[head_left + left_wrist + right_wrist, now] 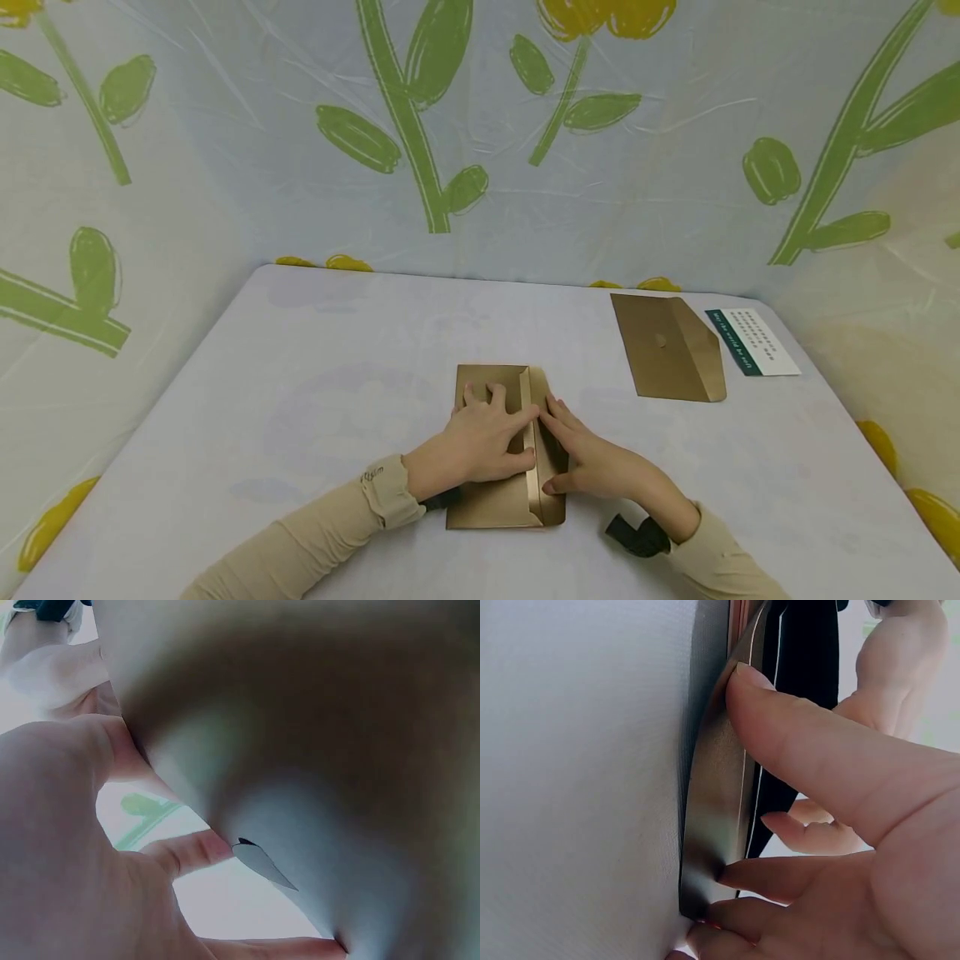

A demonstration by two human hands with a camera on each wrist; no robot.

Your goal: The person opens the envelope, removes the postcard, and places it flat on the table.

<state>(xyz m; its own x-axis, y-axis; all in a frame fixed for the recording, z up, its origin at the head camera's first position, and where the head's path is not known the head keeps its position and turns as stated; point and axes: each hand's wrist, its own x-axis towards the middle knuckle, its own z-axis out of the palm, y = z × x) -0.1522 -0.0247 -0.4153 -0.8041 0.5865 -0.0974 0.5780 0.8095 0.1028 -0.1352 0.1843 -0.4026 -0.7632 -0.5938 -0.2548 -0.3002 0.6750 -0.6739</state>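
Observation:
A gold-brown envelope point(491, 508) lies in front of me in the head view, its flap point(551, 500) opened out to the right. My left hand point(483, 442) rests on the envelope's body with fingers spread, the thumb reaching to the flap's fold. On the flap side is my right hand point(600, 462); its thumb touches the flap near the bottom and its fingertips touch higher up, near the left index finger. The right wrist view shows the right thumb point(780, 720) pressing on the flap point(712, 780). In the left wrist view the envelope point(315, 712) is dark and blurred.
A second gold-brown envelope point(652, 354) lies at the back right of the white table point(337, 375). Beside it is a green-and-white printed card point(753, 342), close to the right edge. A flower-patterned curtain point(285, 183) surrounds the table's back and sides.

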